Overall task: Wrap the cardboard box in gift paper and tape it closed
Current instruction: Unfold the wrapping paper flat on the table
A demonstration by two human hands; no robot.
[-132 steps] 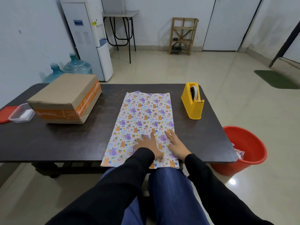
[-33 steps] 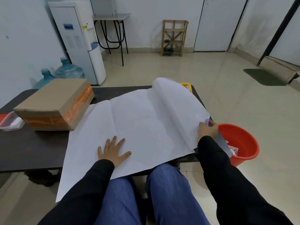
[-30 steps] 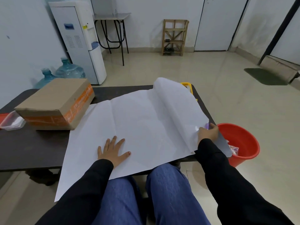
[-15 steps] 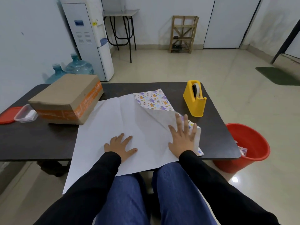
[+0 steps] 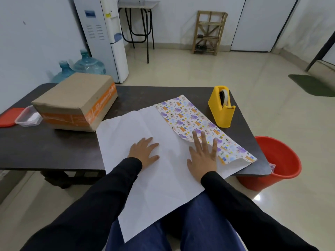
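The right hand (image 5: 203, 156) has dropped the lifted edge and, like the left hand (image 5: 144, 151), lies flat and released on the gift paper (image 5: 163, 178), nearly ready for the cardboard box (image 5: 76, 98).

White walls (image 5: 36, 37) enclose a glossy beige floor (image 5: 199, 73). A white water dispenser (image 5: 101, 33) stands at the left wall, with two blue water bottles (image 5: 88, 65) beside it (on the floor). A wooden rack (image 5: 208, 31) and a black-legged side table (image 5: 138, 4) stand against the far wall; a green mat (image 5: 311, 85) lies to the right.
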